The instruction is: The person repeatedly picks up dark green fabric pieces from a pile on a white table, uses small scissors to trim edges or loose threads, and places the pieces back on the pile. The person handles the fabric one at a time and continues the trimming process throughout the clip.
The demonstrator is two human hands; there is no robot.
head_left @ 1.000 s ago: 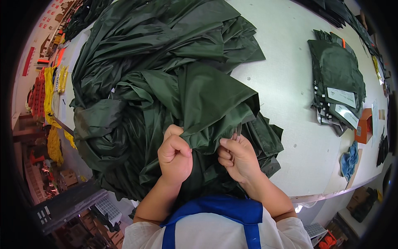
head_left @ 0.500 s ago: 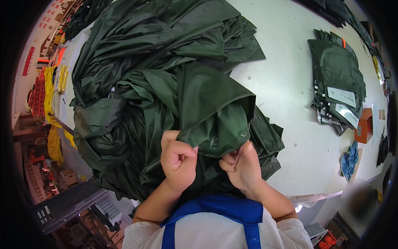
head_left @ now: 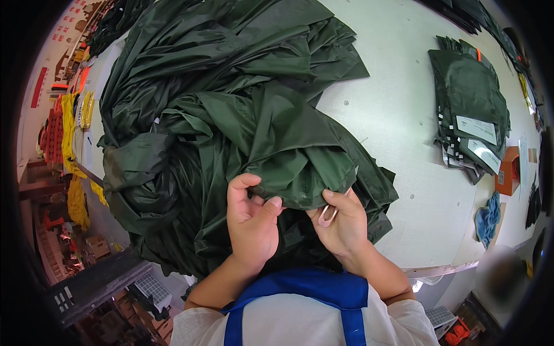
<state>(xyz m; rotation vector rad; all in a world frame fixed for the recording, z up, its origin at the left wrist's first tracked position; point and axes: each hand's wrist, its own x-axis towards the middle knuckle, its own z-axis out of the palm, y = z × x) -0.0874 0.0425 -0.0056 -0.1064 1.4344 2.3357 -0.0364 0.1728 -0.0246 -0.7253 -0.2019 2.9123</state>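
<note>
A large heap of dark green, slightly shiny fabric (head_left: 231, 63) covers the table in front of me. At its near side, both hands hold the edge of a dark green garment (head_left: 306, 173). My left hand (head_left: 252, 216) has its thumb against the hem, with the index finger raised and curled apart from it. My right hand (head_left: 344, 222) pinches the hem between thumb and fingers. Lying in the same hand is a small pinkish metal loop (head_left: 328, 215), perhaps the handle of thread snips; its other end is hidden.
Stacked folded dark green garments (head_left: 470, 98) with white labels lie at the right of the pale table (head_left: 398, 115). Beside them are an orange box (head_left: 508, 171) and a crumpled blue cloth (head_left: 487, 219). Yellow and red items (head_left: 66, 127) hang at the left, beyond the table.
The raised flap of fabric has dropped and flattened. My left index finger has uncurled from the thumb, and my right hand has turned so that the metal loop shows.
</note>
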